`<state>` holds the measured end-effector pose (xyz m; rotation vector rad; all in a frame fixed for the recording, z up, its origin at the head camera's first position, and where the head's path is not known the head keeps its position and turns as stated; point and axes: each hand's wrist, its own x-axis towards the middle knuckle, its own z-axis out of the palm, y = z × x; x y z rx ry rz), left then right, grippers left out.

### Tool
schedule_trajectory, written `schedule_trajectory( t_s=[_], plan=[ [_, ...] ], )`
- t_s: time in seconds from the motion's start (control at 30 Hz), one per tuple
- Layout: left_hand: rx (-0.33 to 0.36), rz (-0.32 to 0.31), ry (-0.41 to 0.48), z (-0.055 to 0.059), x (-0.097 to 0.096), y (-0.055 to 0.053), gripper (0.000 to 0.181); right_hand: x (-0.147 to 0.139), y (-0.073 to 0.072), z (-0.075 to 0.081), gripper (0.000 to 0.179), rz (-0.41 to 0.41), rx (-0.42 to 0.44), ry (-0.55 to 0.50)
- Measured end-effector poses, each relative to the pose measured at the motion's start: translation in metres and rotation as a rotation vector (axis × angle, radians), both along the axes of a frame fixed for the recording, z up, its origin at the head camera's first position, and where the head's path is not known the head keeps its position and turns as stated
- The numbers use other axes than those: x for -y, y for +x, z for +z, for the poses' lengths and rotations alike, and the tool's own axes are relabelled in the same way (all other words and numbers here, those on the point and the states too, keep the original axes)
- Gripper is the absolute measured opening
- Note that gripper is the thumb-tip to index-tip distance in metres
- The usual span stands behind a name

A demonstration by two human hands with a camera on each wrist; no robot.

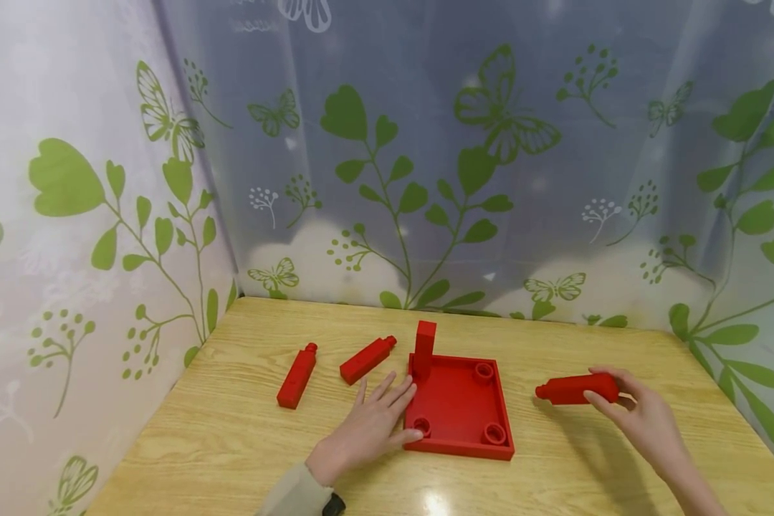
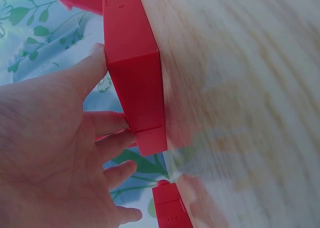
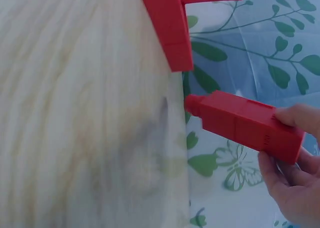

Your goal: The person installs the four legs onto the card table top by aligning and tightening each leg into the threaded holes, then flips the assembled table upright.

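Note:
A red square tabletop-like base (image 1: 459, 401) with a raised rim lies on the table, with round sockets in three corners. In its far left corner a red square leg (image 1: 426, 340) stands upright. My left hand (image 1: 369, 428) touches the left side of the base with fairly straight fingers, its thumb at the near left corner. To the right of the base, my right hand (image 1: 645, 419) pinches another red leg (image 3: 245, 125) by its thick end. That leg is held above the table, its narrow knobbed end pointing left toward the base.
Two more red legs, a left one (image 1: 297, 378) and a slanted one (image 1: 368, 360), lie left of the base on the wooden table (image 1: 219, 430). Curtains printed with leaves and butterflies (image 1: 393, 179) enclose the table at the back and sides.

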<state>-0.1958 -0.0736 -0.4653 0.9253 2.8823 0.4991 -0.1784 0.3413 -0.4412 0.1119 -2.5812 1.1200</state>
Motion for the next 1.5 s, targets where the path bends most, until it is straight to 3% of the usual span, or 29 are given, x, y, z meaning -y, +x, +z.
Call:
schedule_trajectory(
  t_s=[0.37,0.87,1.13,1.5],
  plan=[
    [0.007,-0.002,0.001,-0.005,0.001,-0.002,0.076,0.032,-0.017,0.015,0.051,0.02,-0.052,-0.187],
    [0.005,0.001,-0.011,-0.006,0.0,-0.002,0.076,0.077,-0.052,0.016,0.051,0.061,-0.084,-0.362],
    [0.0,0.001,-0.008,-0.006,0.0,-0.003,0.076,0.089,-0.067,0.013,0.048,0.122,-0.101,-0.376],
    [-0.018,0.001,-0.003,-0.002,0.001,-0.001,0.076,0.103,-0.076,0.01,0.046,0.197,-0.097,-0.273]
  ],
)
